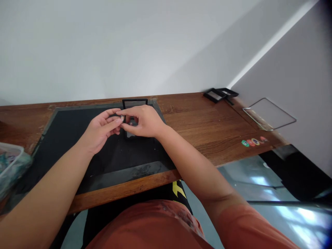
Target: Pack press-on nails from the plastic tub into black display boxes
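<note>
A small object [122, 118] with a light and orange face is pinched between the fingertips of my left hand [101, 128] and my right hand [145, 120]. Its details are too small to make out. Both hands are raised over the black mat [111, 152], fingertips close together. Behind and below my right hand lies a black-framed case [135, 102] with a greyish inner panel, partly covered by the hand.
At the left edge stands a clear plastic tub [15, 152] holding greenish packets. Black frames [215, 95] lie at the back right of the wooden table [197, 128]. Round stickers [250, 142] and a metal wire frame [269, 129] are on the right. A wall rises behind.
</note>
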### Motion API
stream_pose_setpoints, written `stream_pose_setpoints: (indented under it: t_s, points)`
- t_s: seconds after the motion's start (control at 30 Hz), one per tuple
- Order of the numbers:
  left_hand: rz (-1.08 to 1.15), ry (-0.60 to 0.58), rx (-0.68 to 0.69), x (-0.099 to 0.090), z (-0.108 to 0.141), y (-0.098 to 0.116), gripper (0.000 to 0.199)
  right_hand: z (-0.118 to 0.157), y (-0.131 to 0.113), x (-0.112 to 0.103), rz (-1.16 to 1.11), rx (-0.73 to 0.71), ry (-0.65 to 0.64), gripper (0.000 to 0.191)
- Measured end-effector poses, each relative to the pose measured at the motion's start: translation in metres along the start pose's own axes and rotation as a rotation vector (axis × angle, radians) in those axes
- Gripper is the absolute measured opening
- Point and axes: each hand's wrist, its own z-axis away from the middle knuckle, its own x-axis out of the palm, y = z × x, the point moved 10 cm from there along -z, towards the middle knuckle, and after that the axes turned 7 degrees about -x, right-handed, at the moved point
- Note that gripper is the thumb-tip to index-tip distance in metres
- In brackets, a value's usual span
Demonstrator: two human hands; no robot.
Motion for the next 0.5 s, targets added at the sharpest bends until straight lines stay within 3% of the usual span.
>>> stream_pose_setpoints:
  t_s: [0.1, 0.27, 0.37, 0.5]
  points:
    - [-0.171, 0.068, 0.052, -0.005, 0.001, 0.004, 0.049, 0.003, 0.010, -0.002, -0.003, 0.093, -0.090, 0.040]
    - [-0.955, 0.219, 0.240, -0.004, 0.003, 0.015, 0.037, 0.017, 0.043, 0.008, 0.068, 0.320, -0.336, 0.037]
    - [-1.113, 0.215, 0.170, -0.002, -0.002, 0.006, 0.044, 0.020, 0.049, 0.019, 0.074, 0.342, -0.434, 0.036]
    - [-1.226, 0.164, 0.100, 0.009, -0.009, -0.002, 0.051, 0.019, 0.046, 0.025, 0.084, 0.330, -0.461, 0.030]
